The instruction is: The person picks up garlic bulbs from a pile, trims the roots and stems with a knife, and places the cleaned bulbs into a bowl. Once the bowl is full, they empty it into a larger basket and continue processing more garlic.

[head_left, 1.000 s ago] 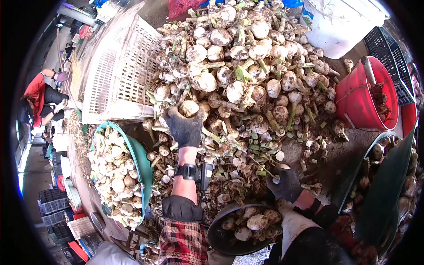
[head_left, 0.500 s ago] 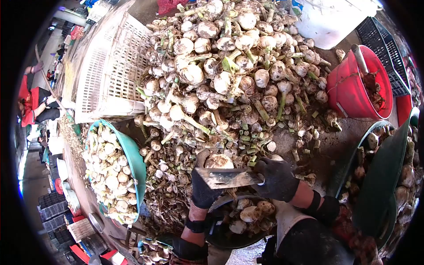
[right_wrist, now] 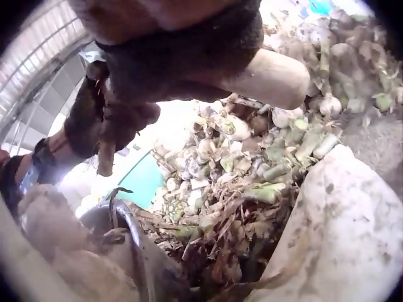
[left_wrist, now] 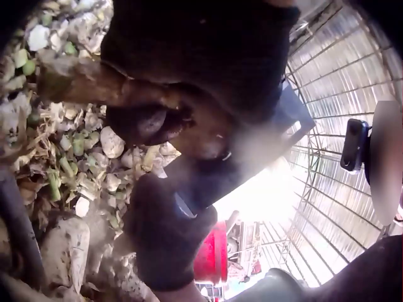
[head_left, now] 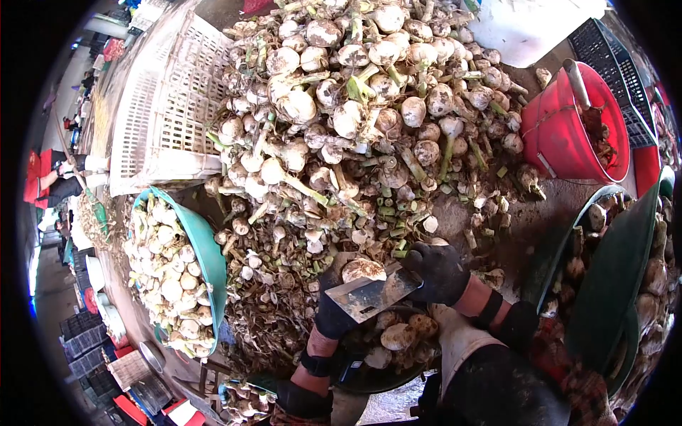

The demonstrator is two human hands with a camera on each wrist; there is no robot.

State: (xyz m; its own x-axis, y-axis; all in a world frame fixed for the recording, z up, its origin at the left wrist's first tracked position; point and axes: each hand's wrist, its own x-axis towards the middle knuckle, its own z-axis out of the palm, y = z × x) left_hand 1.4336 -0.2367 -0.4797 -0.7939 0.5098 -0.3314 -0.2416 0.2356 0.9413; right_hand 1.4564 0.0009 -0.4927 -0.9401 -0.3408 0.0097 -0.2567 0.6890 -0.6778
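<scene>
My gloved left hand [head_left: 332, 307] holds a dirty garlic bulb [head_left: 364, 269] over the black bowl, its stem [left_wrist: 82, 82] sticking out past the fingers in the left wrist view. In my right hand [head_left: 442, 273] I grip a broad-bladed knife; its pale handle [right_wrist: 274, 77] pokes out behind the fist. The wide flat blade [head_left: 373, 292] slants across just in front of the bulb, overlapping the left fingers in the head view. Below both hands, the black bowl [head_left: 387, 383] contains several trimmed bulbs [head_left: 399, 336].
A big heap of stemmed garlic [head_left: 341, 128] spreads ahead, with cut stems and peelings [head_left: 284, 312] nearer. Left stand a white plastic crate [head_left: 167, 106] and a full green tub [head_left: 213, 263]. A red bucket [head_left: 568, 131] and another green tub [head_left: 611, 284] are on the right.
My left hand has come back from the heap with a garlic bulb, meeting the knife over the bowl. Since half a second ago, the blade has tilted. A person at far left has shifted.
</scene>
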